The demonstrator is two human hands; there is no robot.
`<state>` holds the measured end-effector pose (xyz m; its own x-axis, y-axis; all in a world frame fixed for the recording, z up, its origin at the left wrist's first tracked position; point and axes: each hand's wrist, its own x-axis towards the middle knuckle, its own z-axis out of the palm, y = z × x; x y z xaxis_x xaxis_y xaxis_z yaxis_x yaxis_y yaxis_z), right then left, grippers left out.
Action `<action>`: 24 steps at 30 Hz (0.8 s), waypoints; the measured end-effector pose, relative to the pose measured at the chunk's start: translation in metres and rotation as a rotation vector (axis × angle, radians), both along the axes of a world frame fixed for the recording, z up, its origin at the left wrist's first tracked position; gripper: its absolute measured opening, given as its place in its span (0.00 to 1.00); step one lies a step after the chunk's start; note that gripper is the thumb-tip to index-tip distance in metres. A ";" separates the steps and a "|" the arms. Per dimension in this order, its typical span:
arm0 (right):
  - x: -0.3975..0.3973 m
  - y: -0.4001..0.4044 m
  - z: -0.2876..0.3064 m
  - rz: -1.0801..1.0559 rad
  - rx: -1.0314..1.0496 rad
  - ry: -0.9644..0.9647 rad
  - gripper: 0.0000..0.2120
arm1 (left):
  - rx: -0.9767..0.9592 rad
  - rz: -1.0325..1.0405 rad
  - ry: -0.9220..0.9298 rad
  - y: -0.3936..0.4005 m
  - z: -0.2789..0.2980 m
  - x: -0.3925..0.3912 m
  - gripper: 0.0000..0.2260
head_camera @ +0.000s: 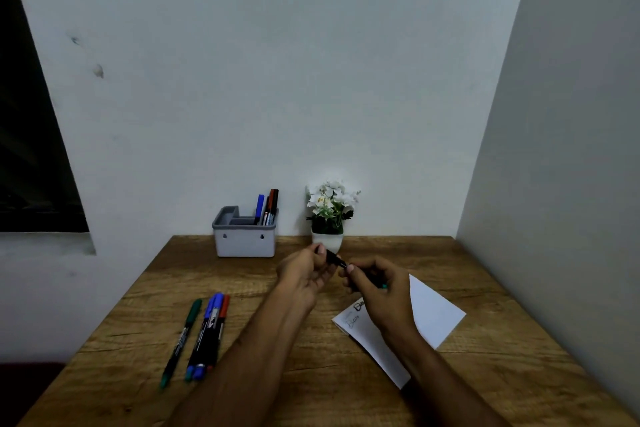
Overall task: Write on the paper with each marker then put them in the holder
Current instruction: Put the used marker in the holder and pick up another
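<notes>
Both hands meet above the table's middle around one black marker (337, 259) with a green end. My right hand (379, 291) grips its barrel, the green end sticking out by the fingers. My left hand (304, 274) pinches the other end, apparently the cap. Under my right wrist lies a white paper (433, 312) with some handwriting at its left edge. A grey holder (245, 239) stands at the back by the wall, with blue, red and black markers (267, 206) upright in its right compartment. Several more markers (204, 333), green, blue and red capped, lie at the left.
A small white pot of white flowers (329, 215) stands at the back edge, right of the holder and just behind my hands. The wooden table (277, 374) sits in a corner, with walls behind and to the right. A dark window is at far left.
</notes>
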<state>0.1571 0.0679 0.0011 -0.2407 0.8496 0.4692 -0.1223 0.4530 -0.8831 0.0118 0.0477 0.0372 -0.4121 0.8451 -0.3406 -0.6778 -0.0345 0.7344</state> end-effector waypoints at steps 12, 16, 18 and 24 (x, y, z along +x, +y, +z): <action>-0.060 0.010 0.004 -0.020 0.180 -0.644 0.15 | 0.056 0.296 0.431 -0.019 0.019 -0.061 0.14; -0.076 0.006 0.001 -0.014 0.344 -0.837 0.13 | 0.020 0.447 0.871 -0.021 0.029 -0.097 0.16; -0.086 0.005 0.000 0.024 0.386 -0.884 0.14 | 0.012 0.506 1.041 -0.022 0.038 -0.113 0.15; -0.115 0.007 -0.008 0.045 0.507 -0.917 0.10 | 0.048 0.611 1.241 -0.010 0.059 -0.152 0.12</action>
